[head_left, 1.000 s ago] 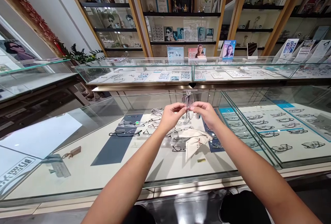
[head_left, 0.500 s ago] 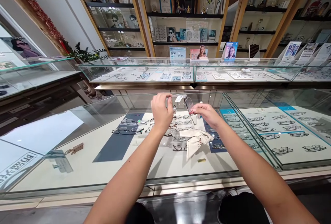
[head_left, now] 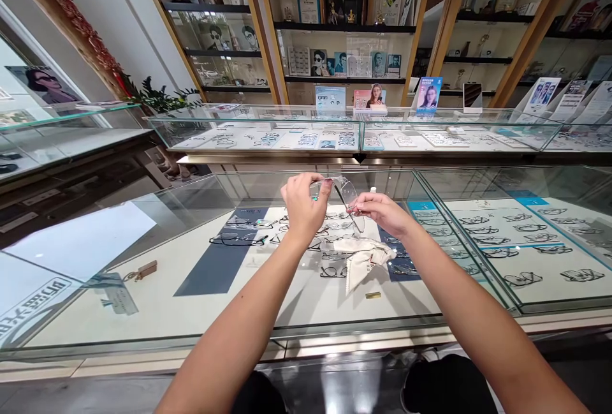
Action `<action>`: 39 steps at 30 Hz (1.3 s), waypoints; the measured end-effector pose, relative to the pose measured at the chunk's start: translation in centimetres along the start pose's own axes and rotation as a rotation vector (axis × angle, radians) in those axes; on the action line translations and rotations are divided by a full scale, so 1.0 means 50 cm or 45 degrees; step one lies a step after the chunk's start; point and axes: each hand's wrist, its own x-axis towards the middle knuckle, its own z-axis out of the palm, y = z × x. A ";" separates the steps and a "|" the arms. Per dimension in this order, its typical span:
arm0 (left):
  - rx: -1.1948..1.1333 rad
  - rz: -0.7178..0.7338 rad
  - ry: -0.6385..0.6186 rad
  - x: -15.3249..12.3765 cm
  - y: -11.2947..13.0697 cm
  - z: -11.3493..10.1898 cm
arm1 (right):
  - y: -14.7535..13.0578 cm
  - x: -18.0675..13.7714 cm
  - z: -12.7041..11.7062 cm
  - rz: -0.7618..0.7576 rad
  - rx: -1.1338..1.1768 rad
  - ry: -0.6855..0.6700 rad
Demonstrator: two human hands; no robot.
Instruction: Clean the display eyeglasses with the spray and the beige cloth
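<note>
A pair of thin-framed eyeglasses point(head_left: 347, 193) is held up over the glass counter, between my two hands. My left hand point(head_left: 306, 205) has its thumb and fingers closed on the left part of the eyeglasses. On the other side, my right hand point(head_left: 383, 212) pinches the frame by the lens between thumb and fingertips. Below them a cream cleaning cloth point(head_left: 366, 258) lies crumpled on the counter top. Nearer to me is a small gold-coloured bar point(head_left: 373, 295). My left fingers partly hide the eyeglasses.
The glass display counter point(head_left: 268, 331) in front of me holds rows of eyeglasses on pale and blue panels. A small brown block with a cord point(head_left: 143, 270) is at the left. Farther back stand a second glass counter point(head_left: 287, 159) and shelves with framed pictures.
My left hand has moved slightly right, closer to my right hand, and its thumb now meets the eyeglasses. The eyeglasses have turned to a different angle. The cloth stays in place.
</note>
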 end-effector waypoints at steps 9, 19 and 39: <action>-0.070 0.200 0.256 -0.018 0.022 0.003 | -0.007 -0.009 -0.001 -0.062 0.255 -0.103; 0.081 0.560 -0.115 -0.062 0.057 0.019 | -0.038 -0.024 -0.011 -0.223 0.373 -0.034; -0.089 0.202 -0.816 -0.096 0.059 0.096 | -0.076 -0.018 -0.115 -0.547 0.611 0.237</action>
